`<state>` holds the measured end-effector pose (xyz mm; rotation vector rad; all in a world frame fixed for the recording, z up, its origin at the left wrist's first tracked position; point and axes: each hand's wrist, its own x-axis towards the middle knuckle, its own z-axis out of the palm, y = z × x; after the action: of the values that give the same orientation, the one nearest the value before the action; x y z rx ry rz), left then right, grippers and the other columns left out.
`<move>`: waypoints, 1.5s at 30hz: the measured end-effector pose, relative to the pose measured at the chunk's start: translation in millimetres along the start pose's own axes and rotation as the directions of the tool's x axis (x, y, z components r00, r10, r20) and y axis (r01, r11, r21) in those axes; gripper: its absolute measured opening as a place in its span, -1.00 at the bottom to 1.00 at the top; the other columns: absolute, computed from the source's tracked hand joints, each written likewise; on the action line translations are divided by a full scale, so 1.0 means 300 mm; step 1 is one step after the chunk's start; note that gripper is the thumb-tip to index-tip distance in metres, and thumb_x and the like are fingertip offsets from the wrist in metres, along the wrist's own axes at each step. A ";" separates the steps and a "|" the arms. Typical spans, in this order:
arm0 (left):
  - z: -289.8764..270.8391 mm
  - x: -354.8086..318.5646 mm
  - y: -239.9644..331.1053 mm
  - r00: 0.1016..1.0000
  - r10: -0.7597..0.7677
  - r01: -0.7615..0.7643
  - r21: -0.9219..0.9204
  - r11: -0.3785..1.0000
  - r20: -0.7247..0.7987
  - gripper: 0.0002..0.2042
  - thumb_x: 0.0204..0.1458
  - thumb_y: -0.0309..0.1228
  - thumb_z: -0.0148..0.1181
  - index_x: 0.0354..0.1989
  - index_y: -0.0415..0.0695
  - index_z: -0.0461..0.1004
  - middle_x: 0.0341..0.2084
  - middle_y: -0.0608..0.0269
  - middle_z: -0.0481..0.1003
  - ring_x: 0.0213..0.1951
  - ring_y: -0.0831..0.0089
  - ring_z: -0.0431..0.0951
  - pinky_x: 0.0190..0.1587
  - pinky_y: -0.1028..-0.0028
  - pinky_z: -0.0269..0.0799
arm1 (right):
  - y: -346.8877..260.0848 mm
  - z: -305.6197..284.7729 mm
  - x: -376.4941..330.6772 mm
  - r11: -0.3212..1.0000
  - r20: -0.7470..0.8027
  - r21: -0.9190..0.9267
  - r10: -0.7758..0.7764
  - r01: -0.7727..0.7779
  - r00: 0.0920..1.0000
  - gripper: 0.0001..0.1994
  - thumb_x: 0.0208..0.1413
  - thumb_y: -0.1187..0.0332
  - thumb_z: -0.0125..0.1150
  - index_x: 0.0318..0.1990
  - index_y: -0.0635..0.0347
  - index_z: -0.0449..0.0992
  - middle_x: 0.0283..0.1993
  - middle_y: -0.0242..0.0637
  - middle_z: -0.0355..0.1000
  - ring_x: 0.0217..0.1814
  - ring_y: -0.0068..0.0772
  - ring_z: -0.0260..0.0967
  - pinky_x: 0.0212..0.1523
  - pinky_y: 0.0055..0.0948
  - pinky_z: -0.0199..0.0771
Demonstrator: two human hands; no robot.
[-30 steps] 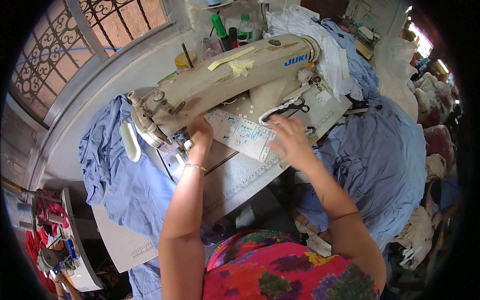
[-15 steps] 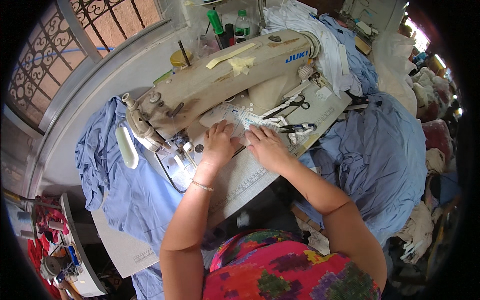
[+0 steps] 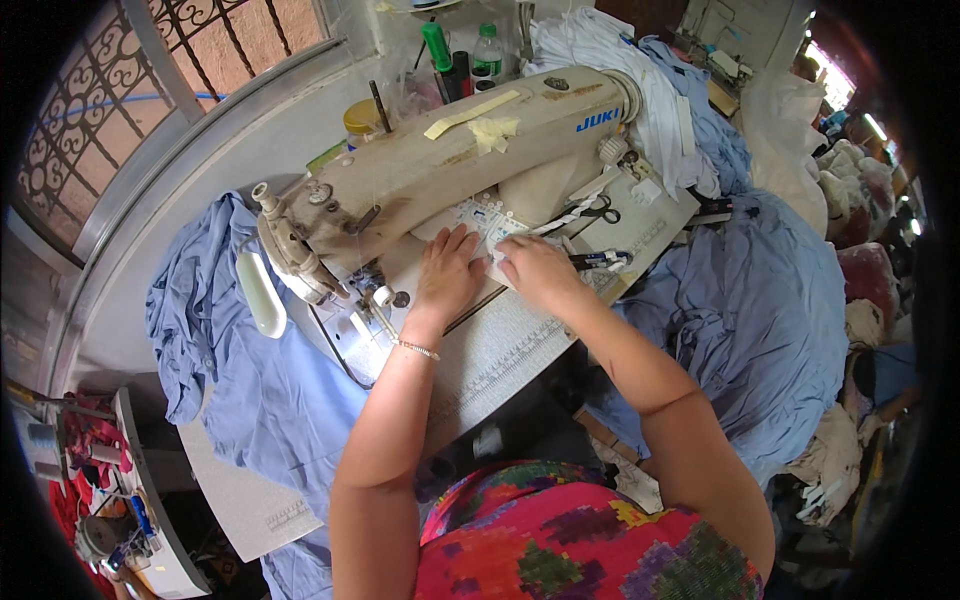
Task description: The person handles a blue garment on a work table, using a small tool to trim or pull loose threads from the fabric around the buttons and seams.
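A white sheet printed in blue (image 3: 487, 222), paper or thin plastic, lies on the sewing machine bed beneath the machine arm. My left hand (image 3: 450, 270) presses on its near left part, fingers stretched out. At the sheet's right side my right hand (image 3: 542, 272) rests with fingers extended and slightly bent, partly covering it. Several small white round pieces, perhaps buttons, lie by the far edge. Right of my right hand are dark thread snips (image 3: 600, 260), partly hidden, and black-handled scissors (image 3: 606, 211). The sewing machine (image 3: 440, 155) stretches across beyond both hands.
Light blue cloth (image 3: 270, 400) drapes over the left of the table (image 3: 235, 500). A large pile of blue cloth (image 3: 740, 310) sits at the right, and white garments (image 3: 590, 50) lie behind the machine. A green bottle (image 3: 487, 50) stands at the back.
My right hand has shifted slightly right and its fingers have drawn in, covering more of the snips. The left hand has moved slightly up and right across the sheet. The whole view has shifted slightly.
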<state>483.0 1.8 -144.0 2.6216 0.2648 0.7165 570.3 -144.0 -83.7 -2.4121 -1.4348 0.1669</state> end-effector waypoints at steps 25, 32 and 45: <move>0.009 0.003 0.014 0.998 -0.069 0.069 0.105 0.992 -0.007 -0.50 0.05 -0.22 0.04 0.09 -0.30 0.24 0.15 -0.07 0.20 0.22 0.09 0.13 0.25 0.19 -0.03 | 0.035 0.133 0.131 0.973 -0.160 0.048 -0.215 0.226 0.963 -0.62 0.01 0.51 -0.06 0.05 0.34 0.33 0.15 -0.01 0.23 0.20 -0.04 0.18 0.17 -0.26 0.22; 0.005 0.007 0.017 0.994 -0.094 0.088 0.122 0.989 0.049 -0.48 0.09 -0.17 -0.03 0.13 -0.31 0.20 0.17 -0.10 0.18 0.25 0.09 0.10 0.27 0.17 -0.04 | 0.014 0.087 0.258 0.915 -0.038 -0.385 0.113 -0.119 0.993 -0.61 0.05 0.43 -0.07 0.06 0.37 0.29 0.12 -0.03 0.24 0.16 -0.10 0.20 0.10 -0.30 0.30; 0.013 0.002 0.013 0.994 -0.099 0.093 0.122 0.988 0.043 -0.45 0.10 -0.13 -0.04 0.14 -0.32 0.20 0.18 -0.08 0.17 0.25 0.08 0.09 0.28 0.20 -0.04 | 0.016 0.125 0.100 0.977 -0.183 -0.202 -0.100 0.062 0.978 -0.65 0.01 0.49 -0.03 0.01 0.37 0.32 0.12 -0.07 0.23 0.17 -0.08 0.20 0.10 -0.25 0.30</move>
<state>485.8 -2.9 -145.1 2.7135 0.4285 0.6207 579.1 -111.7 -118.6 -2.4356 -1.5186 -0.2325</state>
